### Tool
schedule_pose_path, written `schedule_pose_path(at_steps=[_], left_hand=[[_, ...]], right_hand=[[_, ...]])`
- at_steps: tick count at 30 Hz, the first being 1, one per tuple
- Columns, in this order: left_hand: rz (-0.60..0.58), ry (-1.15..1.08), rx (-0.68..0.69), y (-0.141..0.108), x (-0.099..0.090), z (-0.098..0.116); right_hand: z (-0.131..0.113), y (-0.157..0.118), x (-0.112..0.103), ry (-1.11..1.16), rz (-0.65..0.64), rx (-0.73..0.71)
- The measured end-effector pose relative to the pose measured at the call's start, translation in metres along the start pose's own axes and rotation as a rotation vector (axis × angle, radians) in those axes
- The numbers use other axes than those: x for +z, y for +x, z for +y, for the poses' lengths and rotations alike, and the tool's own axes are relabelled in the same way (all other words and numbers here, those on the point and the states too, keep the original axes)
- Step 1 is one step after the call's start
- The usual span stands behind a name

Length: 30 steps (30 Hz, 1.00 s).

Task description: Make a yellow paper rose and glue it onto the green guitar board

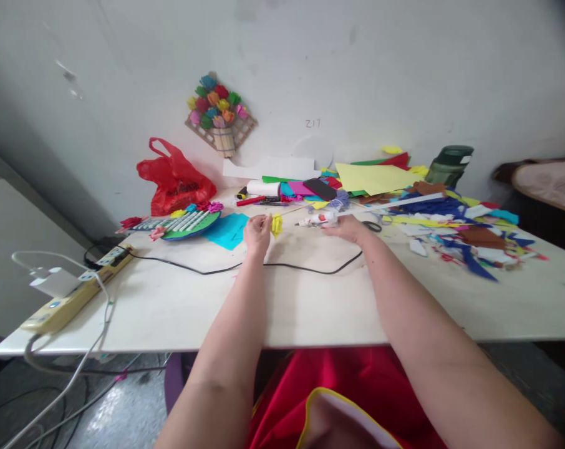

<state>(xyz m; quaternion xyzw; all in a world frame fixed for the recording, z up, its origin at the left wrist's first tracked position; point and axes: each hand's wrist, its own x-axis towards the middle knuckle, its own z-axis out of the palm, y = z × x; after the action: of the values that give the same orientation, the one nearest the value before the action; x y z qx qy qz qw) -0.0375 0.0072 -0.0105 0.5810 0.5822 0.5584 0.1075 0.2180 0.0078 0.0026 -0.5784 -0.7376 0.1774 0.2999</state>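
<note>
Between the fingertips of my left hand (pixel 258 234) is a yellow paper flower (pixel 276 224), pinched at its side. My right hand (pixel 347 229) is closed around a white glue gun (pixel 323 218), whose nozzle points left toward the flower with a gap between them. A black cord (pixel 305 269) runs across the table from the right hand's side to the power strip. Under and left of my left hand lies a blue paper sheet (pixel 229 231). Further left is a round green craft piece (pixel 193 226) with white rolled strips and paper flowers along its edge.
A yellow power strip (pixel 83 290) with a white charger (pixel 55 282) sits at the table's left edge. A red plastic bag (pixel 174 178) stands behind. Paper scraps (pixel 483 237) and a green bottle (pixel 449 165) are at the right; black-handled scissors (pixel 372 227) lie beside my right hand.
</note>
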Motion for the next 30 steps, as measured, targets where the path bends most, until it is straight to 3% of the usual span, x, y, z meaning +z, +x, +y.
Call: schedule_pose_path(at_steps=[3, 7, 21, 30], left_hand=[[0.006, 0.016, 0.021, -0.001, 0.0, 0.002], [-0.014, 0.026, 0.046, -0.004, 0.001, 0.003], [-0.083, 0.059, 0.074, -0.008, 0.006, 0.004], [-0.085, -0.002, 0.043, -0.006, 0.008, 0.004]], right_hand=[[0.001, -0.001, -0.002, 0.282, -0.009, -0.03], [-0.008, -0.004, -0.002, 0.464, -0.03, -0.038], [-0.018, -0.005, 0.0, 0.439, -0.075, -0.037], [-0.022, -0.006, 0.001, 0.405, -0.036, -0.056]])
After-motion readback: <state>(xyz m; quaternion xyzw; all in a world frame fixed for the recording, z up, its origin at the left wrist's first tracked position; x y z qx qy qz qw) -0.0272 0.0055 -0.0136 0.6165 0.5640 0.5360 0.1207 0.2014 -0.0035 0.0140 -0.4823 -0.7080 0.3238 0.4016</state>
